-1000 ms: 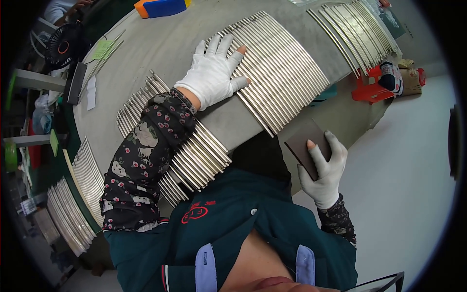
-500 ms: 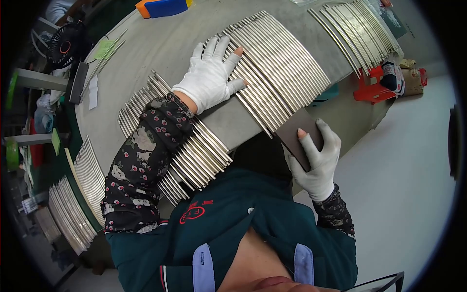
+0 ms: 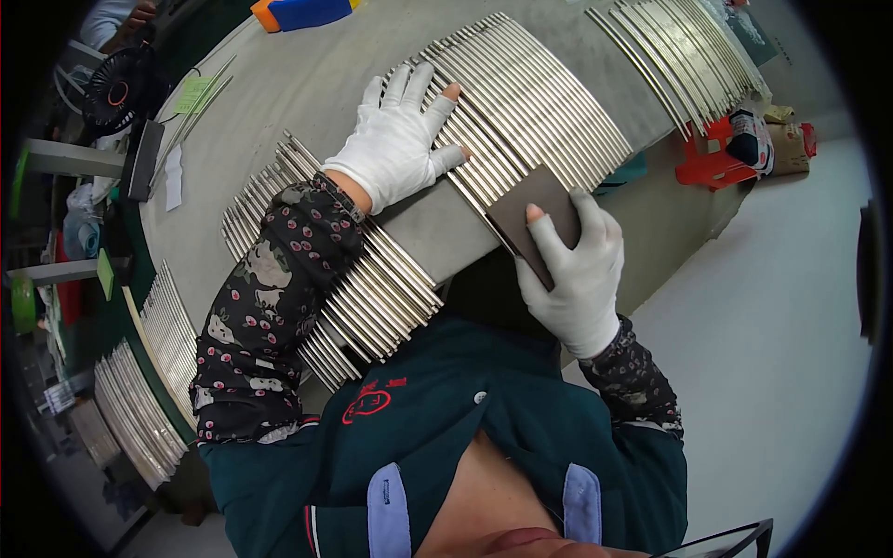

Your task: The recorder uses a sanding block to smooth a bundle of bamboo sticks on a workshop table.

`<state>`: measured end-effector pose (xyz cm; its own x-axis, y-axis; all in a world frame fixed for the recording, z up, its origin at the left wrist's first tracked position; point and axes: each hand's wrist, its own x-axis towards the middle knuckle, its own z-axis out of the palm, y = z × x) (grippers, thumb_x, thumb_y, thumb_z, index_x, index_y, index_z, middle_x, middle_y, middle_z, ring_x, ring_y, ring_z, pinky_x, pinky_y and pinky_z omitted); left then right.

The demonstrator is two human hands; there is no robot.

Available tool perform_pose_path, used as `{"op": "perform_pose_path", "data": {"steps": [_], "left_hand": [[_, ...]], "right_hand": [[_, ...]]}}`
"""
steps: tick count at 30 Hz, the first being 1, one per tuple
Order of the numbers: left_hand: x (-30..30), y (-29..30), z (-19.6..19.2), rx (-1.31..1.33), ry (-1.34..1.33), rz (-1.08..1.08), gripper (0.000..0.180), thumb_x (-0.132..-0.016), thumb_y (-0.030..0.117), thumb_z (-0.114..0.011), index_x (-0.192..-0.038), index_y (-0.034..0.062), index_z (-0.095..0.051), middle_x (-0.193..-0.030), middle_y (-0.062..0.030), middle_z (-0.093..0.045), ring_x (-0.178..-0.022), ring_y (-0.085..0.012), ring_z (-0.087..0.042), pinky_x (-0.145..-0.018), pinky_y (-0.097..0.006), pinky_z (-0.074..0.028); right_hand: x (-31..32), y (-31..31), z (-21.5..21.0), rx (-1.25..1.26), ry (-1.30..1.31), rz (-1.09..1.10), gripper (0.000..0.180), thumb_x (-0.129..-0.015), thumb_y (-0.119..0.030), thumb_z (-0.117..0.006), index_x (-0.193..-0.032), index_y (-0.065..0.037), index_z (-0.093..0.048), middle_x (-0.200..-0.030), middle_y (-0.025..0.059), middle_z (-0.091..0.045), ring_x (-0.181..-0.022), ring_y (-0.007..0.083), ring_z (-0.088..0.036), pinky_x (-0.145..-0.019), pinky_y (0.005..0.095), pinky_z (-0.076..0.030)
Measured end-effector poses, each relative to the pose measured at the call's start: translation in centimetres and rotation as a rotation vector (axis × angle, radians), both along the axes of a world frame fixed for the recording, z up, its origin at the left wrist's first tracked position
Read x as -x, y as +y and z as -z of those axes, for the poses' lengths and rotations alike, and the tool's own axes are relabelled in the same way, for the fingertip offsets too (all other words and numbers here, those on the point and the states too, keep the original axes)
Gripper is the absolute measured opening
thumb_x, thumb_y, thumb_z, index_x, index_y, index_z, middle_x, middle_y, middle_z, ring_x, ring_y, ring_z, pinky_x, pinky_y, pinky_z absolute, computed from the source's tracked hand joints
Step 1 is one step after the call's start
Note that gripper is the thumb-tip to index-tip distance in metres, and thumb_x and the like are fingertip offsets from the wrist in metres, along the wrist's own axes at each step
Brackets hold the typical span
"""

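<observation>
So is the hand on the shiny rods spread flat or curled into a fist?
Spread flat. The gloved left hand lies palm down on the row of metal rods, with its fingers fanned apart across them.

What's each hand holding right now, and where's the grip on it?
The right hand holds a dark flat pad by its lower end, against the metal rods. The left hand grips nothing; it lies flat on the rods.
</observation>
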<state>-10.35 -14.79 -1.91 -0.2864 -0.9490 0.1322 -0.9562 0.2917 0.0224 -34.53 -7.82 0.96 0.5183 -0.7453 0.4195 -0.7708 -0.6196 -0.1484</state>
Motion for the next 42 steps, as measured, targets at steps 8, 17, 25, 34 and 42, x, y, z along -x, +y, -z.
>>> {"op": "perform_pose_path", "data": {"steps": [8, 17, 25, 34, 42], "left_hand": [[0.1, -0.1, -0.1, -0.039, -0.009, -0.008, 0.073, -0.089, 0.055, -0.046, -0.145, 0.0097, -0.032, -0.147, -0.0268, -0.025, -0.138, -0.0422, -0.021, -0.113, -0.053, -0.013], [0.3, -0.4, -0.3, -0.03, 0.006, 0.001, 0.071, -0.089, 0.053, -0.047, -0.144, 0.0098, -0.034, -0.147, -0.0262, -0.026, -0.137, -0.0415, -0.023, -0.112, -0.053, -0.013], [0.0, -0.2, 0.1, 0.002, -0.001, 0.005, 0.07, -0.089, 0.052, -0.046, -0.144, 0.0095, -0.034, -0.147, -0.0259, -0.027, -0.137, -0.0416, -0.023, -0.113, -0.053, -0.013], [0.7, -1.6, -0.4, -0.034, -0.003, 0.041, 0.071, -0.089, 0.053, -0.046, -0.142, 0.0082, -0.037, -0.148, -0.0233, -0.027, -0.137, -0.0406, -0.024, -0.112, -0.055, -0.014], [2.0, -3.5, -0.3, -0.019, 0.014, 0.054, 0.072, -0.088, 0.052, -0.048, -0.141, 0.004, -0.037, -0.149, -0.0183, -0.028, -0.138, -0.0369, -0.024, -0.112, -0.054, -0.016]], "right_hand": [[6.0, 2.3, -0.1, -0.024, -0.138, -0.031, 0.063, -0.058, -0.009, -0.076, -0.118, -0.014, -0.058, -0.128, 0.0223, -0.042, -0.108, 0.0371, -0.046, -0.091, 0.0454, -0.041], [2.0, 0.2, 0.4, -0.015, -0.032, 0.01, 0.061, -0.061, -0.015, -0.077, -0.119, -0.014, -0.058, -0.128, 0.0208, -0.042, -0.107, 0.0351, -0.046, -0.086, 0.0432, -0.042], [5.9, 1.8, 0.0, -0.064, -0.08, -0.011, 0.059, -0.06, -0.01, -0.074, -0.116, -0.012, -0.058, -0.126, 0.0223, -0.044, -0.105, 0.0367, -0.048, -0.088, 0.044, -0.043], [7.7, 2.4, 0.4, -0.076, -0.135, 0.176, 0.058, -0.058, -0.008, -0.072, -0.115, -0.01, -0.06, -0.125, 0.0222, -0.045, -0.107, 0.0374, -0.048, -0.09, 0.0444, -0.043], [8.6, 1.1, 1.1, -0.064, -0.158, 0.199, 0.054, -0.058, -0.009, -0.072, -0.111, -0.008, -0.06, -0.123, 0.0218, -0.046, -0.105, 0.0369, -0.048, -0.088, 0.0441, -0.044]]}}
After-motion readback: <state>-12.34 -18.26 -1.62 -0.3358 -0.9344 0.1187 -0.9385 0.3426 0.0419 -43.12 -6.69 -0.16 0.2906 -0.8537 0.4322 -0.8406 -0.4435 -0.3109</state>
